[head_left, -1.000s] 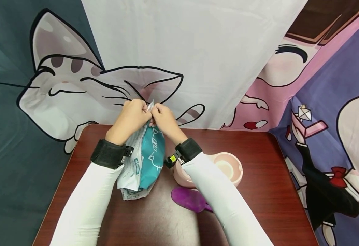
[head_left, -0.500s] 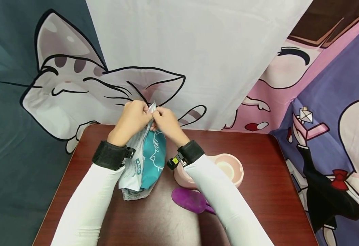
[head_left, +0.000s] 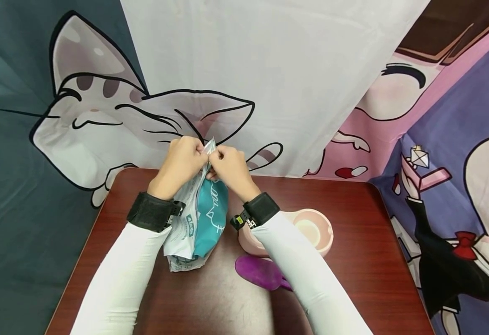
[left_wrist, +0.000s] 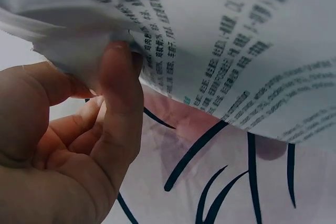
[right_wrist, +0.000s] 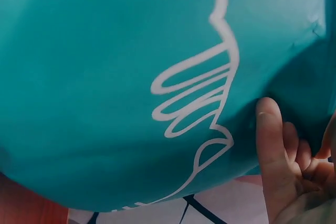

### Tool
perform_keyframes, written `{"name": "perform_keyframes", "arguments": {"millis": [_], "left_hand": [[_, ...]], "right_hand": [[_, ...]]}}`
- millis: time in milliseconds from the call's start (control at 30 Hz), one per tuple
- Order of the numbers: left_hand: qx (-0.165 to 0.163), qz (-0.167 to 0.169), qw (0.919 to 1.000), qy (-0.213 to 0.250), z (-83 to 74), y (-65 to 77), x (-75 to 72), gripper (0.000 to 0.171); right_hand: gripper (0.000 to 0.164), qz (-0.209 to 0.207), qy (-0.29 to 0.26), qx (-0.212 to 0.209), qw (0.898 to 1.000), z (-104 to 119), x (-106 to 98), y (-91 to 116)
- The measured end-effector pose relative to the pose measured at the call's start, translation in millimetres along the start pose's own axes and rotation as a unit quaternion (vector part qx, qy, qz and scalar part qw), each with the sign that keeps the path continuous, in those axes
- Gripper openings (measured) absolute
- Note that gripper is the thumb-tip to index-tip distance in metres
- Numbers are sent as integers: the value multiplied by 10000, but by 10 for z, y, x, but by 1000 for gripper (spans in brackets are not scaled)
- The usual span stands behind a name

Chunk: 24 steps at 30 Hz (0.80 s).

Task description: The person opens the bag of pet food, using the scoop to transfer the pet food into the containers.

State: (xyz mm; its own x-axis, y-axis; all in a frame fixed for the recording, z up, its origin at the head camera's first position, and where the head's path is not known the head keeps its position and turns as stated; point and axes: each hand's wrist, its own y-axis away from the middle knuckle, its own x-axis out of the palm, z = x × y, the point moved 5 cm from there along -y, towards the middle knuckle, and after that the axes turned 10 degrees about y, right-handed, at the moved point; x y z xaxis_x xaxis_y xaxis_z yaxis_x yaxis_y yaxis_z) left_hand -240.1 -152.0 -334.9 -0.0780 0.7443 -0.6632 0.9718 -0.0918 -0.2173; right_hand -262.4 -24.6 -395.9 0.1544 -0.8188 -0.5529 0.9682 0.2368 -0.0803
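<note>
A teal and white printed bag (head_left: 208,218) stands on the table, its top edge gathered between both hands. My left hand (head_left: 181,160) pinches that edge from the left; in the left wrist view the thumb and fingers of the left hand (left_wrist: 89,124) grip the white side with small print. From the right, my right hand (head_left: 229,167) pinches the same edge close beside it. In the right wrist view the teal face of the bag (right_wrist: 105,93) fills most of the picture, with the right hand (right_wrist: 294,166) at its lower right edge. The bag's opening is hidden.
A pink double bowl (head_left: 326,232) sits right of the bag, partly behind the right forearm. In front of it lies a purple scoop (head_left: 257,272), its handle partly covered by the sleeve. The brown table (head_left: 353,260) meets a printed cloth backdrop (head_left: 294,70).
Both hands keep hold of the bag's top edge. The whole head view has shifted slightly to the right; the bag, bowl and scoop otherwise stay in place.
</note>
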Motion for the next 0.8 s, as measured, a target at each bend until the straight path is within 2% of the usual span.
{"name": "perform_keyframes", "arguments": {"millis": [167,333,533,800], "left_hand": [[-122,158,9997,-141,-44,23,5,35],[-173,555,9979,-278,-97,82,-6,40],[-471,965,9938,-299,-148,205,-7,41],[-597,950,9928,-422,-213,316,6,42]], "right_hand": [[35,341,-369,134,9986,-12,-1,18],[36,726,-666,198,9949,-17,22,51],[42,1180,-806,332,9892,-5,61,149],[45,1604,-1234,601,9775,-3,78,254]]}}
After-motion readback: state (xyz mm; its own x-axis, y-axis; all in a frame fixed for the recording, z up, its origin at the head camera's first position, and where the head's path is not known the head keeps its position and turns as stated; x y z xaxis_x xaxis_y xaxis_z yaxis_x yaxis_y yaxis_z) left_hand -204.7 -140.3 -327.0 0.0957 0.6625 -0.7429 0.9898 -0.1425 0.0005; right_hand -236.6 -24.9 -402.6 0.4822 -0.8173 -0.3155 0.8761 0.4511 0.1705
